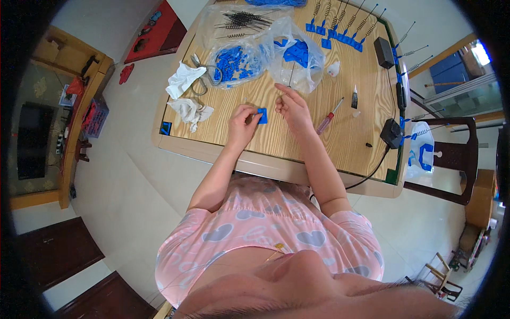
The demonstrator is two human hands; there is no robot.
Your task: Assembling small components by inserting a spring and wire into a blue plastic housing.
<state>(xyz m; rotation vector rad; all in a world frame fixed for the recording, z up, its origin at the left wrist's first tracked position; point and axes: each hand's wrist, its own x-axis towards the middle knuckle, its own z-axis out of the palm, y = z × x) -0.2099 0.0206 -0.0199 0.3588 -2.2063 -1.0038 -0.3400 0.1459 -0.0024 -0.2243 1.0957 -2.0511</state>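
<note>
My left hand (243, 124) pinches a small blue plastic piece (262, 115) just above the wooden table (297, 135). My right hand (292, 106) is close beside it on the right, its fingers closed on a thin metal wire (291, 75) that points up toward the bags. Two clear plastic bags (265, 56) holding several blue plastic parts lie just beyond both hands.
A red-handled screwdriver (330, 116) and a small glue tube (354, 99) lie right of my right hand. Finished blue pieces with spring wires (340, 29) line the far edge and right side. White cloths (185, 93), scissors (204, 74), black adapters (392, 133) and a chair (451, 159) are around.
</note>
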